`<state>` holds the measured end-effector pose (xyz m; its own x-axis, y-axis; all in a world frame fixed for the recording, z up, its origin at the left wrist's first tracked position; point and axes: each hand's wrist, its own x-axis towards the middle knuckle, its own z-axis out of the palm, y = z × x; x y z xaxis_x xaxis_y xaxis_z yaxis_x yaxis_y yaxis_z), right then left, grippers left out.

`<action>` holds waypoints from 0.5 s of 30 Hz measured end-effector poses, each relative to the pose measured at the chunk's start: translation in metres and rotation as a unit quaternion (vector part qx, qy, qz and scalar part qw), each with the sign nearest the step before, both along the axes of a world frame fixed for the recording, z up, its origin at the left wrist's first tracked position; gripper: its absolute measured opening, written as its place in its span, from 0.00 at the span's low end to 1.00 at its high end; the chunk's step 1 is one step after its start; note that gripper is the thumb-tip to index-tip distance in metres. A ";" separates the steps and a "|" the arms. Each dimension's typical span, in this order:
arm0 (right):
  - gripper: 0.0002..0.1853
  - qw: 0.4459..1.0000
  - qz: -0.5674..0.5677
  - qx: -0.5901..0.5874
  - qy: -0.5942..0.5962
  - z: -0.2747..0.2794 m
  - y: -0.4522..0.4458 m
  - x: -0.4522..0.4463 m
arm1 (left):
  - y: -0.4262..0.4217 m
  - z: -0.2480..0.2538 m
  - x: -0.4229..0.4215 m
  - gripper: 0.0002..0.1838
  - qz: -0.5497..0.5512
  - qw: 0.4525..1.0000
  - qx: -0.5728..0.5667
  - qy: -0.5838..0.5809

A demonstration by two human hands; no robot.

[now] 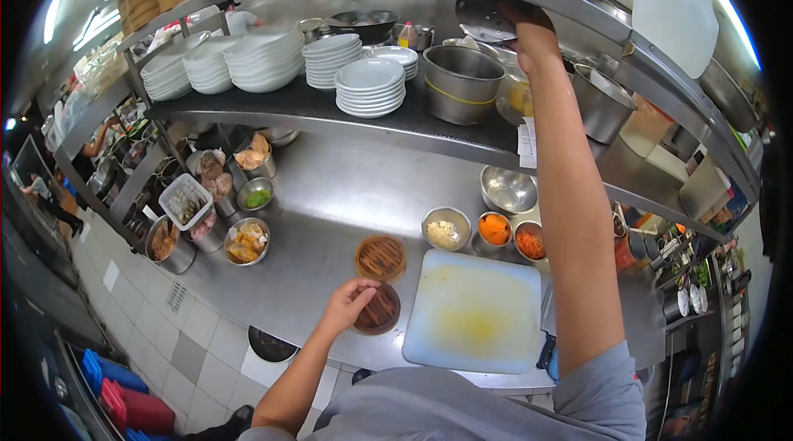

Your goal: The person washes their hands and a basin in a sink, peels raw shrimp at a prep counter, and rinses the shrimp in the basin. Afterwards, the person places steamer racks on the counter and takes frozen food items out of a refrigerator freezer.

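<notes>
My right hand (535, 38) is raised to the upper shelf, its fingers closed at the edge of a round perforated metal disc (481, 15); part of the grip is in shadow. Low on the left, my left hand (350, 305) has thumb and fingers drawn together over the left rim of a small dark bamboo steamer (382, 314). Whether it grips that rim or something tiny cannot be made out. A lighter bamboo steamer (380, 257) sits just behind, on the steel counter. To the right lies a stained white cutting board (473, 309), with a black-handled knife (546, 350) beside it.
Behind the board stand bowls of chopped garlic-like bits (446, 229), orange paste (494, 229) and red-orange shreds (529, 240). Food-filled containers (186, 199) crowd the left. The shelf (330, 123) overhead carries stacked white plates (371, 86) and a steel pot (462, 84).
</notes>
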<state>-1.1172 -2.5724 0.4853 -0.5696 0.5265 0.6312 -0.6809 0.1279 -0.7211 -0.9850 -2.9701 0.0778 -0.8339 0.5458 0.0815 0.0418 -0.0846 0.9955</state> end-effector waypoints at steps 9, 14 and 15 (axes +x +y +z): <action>0.33 0.977 0.142 0.068 -0.144 -0.073 -0.087 0.115 | -0.017 0.023 -0.017 0.12 0.144 0.985 0.090 -0.019; 0.35 0.824 0.091 0.333 -0.450 -0.266 -0.175 0.154 | -0.032 -0.031 -0.022 0.15 0.234 0.970 0.059 -0.033; 0.29 0.875 0.103 0.326 -0.342 -0.361 -0.171 0.140 | -0.031 -0.053 -0.022 0.16 0.220 0.976 0.004 0.001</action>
